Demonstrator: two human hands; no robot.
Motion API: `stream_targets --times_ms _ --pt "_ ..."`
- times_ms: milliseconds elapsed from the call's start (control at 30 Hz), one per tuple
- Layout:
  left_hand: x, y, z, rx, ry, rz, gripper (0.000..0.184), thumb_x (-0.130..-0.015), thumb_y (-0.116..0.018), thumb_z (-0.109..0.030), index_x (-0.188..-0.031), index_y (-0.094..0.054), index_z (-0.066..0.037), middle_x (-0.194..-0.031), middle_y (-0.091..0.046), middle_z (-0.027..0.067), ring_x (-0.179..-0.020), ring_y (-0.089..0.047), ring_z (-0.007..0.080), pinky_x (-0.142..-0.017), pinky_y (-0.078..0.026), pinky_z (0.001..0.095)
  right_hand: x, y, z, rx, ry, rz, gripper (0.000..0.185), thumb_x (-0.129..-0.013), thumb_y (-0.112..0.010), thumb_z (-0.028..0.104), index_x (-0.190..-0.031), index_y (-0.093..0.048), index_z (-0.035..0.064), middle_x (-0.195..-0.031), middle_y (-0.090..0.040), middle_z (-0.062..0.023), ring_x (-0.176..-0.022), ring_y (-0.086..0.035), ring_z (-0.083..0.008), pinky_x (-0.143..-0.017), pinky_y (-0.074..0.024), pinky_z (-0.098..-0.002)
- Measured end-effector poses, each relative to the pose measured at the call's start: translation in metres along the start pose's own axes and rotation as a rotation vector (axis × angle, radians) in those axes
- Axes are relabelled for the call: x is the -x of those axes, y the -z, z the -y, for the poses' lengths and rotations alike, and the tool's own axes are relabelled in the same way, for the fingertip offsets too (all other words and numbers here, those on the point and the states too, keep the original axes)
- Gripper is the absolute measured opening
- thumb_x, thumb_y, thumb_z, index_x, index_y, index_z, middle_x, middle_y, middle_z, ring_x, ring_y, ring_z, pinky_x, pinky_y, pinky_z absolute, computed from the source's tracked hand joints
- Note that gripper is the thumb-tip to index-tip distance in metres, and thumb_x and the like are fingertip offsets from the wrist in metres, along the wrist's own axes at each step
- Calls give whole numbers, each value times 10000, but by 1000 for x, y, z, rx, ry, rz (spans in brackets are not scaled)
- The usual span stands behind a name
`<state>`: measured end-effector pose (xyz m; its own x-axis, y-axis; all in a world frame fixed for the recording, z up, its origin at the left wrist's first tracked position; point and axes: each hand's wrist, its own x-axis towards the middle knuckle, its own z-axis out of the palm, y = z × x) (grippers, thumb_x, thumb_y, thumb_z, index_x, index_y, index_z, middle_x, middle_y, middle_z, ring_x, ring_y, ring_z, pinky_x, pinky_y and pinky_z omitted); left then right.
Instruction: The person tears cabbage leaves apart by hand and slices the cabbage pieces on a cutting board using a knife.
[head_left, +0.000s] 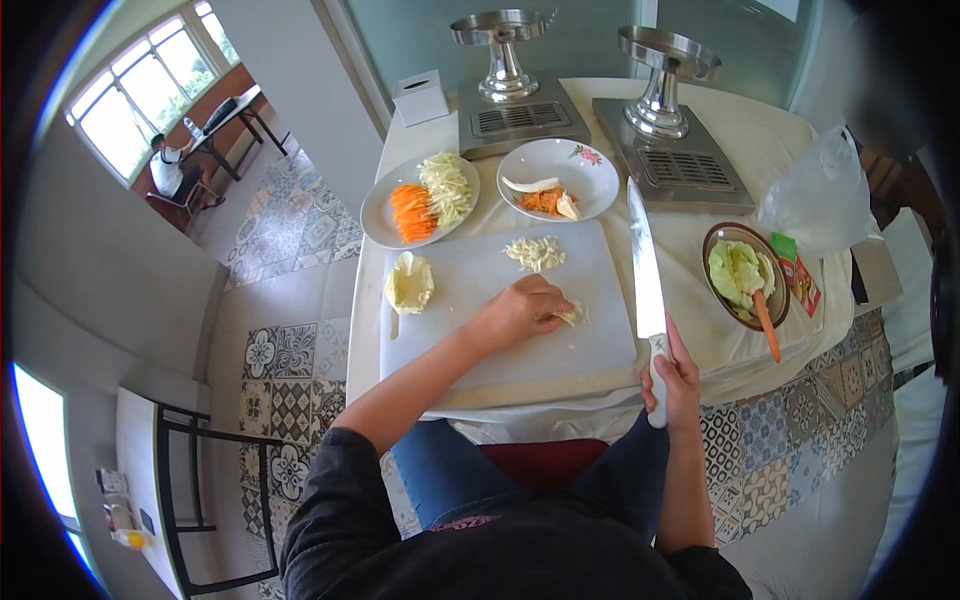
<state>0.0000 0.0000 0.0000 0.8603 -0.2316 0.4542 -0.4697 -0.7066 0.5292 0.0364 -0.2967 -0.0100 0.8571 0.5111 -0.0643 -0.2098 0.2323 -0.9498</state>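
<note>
Head view, left to right: cabbage piece on the cutting board; left hand, fingers closed on pale shreds; right hand gripping the knife, point away, by the board's right edge. A careless leftward swing could cut the left fingers. Bare board separates cabbage piece and left hand; tablecloth separates knife and bowl.

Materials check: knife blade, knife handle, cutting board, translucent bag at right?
Knife blade: looks like polished steel, given the bright glare along its flat.
Knife handle: off-white and smooth, perhaps plastic; the look alone doesn't settle it.
Cutting board: likely plastic, whitish, fairly matte, no wood grain showing.
Bag: probably thin plastic film, see-through with creased highlights.
</note>
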Motion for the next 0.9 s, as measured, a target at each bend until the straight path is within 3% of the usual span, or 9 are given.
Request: stream_targets --times_ms 200,300,400,500,567,600,700,900 --pt "-8 15 1 21 -61 -64 272 -718 -751 0 -979 -745 -74 -952 -714 55 -919 -647 242 -807 -556 357 -4 -2 3 26 -23 -19 620 -951 -477 42 -1538 -284 95 -639 -527 -73 -438 -445 -120 -412 -396 -236" --pt "-17 37 -1 26 -36 -100 271 -710 -752 -1 -969 -755 -77 -939 -717 59 -888 -654 233 -778 -560 346 -7 3 -3 46 -14 15 607 -979 -470 67 -1547 -275 156 -637 -515 -77 -407 -411 -109 -384 -391 -227" --pt "-37 84 11 -46 -37 -153 266 -720 -763 -28 -978 -765 -90 -933 -721 60 -816 -657 194 -707 -554 319 -5 0 3 51 -54 -21 623 -959 -466 40 -1545 -269 118 -644 -524 -74 -425 -435 -115 -404 -400 -228" --pt "-62 142 34 -104 288 -200 262 -775 -752 -60 -1032 -766 -112 -940 -732 63 -775 -642 148 -707 -536 294 -6 -6 8 29 -90 -36 630 -947 -465 26 -1542 -275 106 -650 -532 -74 -436 -452 -113 -415 -407 -227" --pt "-75 169 79 -129 340 -290 247 -792 -752 -78 -1037 -764 -105 -937 -740 67 -779 -656 139 -713 -537 284 -6 -5 9 41 -103 -45 627 -954 -460 32 -1545 -273 126 -648 -526 -76 -433 -437 -109 -406 -405 -228" --pt "-80 179 103 -123 463 -287 248 -793 -751 -78 -1040 -762 -101 -897 -743 71 -771 -663 144 -721 -540 291 -6 -4 8 55 -103 -46 623 -963 -454 39 -1548 -268 141 -646 -519 -77 -428 -422 -108 -398 -402 -229" --pt "-84 193 153 -124 555 -266 256 -771 -750 -122 -1018 -755 -50 -846 -734 140 -708 -656 174 -710 -542 300 -7 -3 4 53 -98 -50 621 -970 -454 52 -1552 -260 150 -642 -513 -79 -423 -409 -104 -391 -401 -229" --pt "-74 191 187 -307 536 -169 264 -769 -757 -130 -1024 -759 -62 -877 -736 150 -771 -692 203 -764 -551 311 -6 -2 4 46 -99 -37 623 -967 -476 76 -1549 -262 136 -641 -522 -82 -418 -414 -101 -393 -405 -225"
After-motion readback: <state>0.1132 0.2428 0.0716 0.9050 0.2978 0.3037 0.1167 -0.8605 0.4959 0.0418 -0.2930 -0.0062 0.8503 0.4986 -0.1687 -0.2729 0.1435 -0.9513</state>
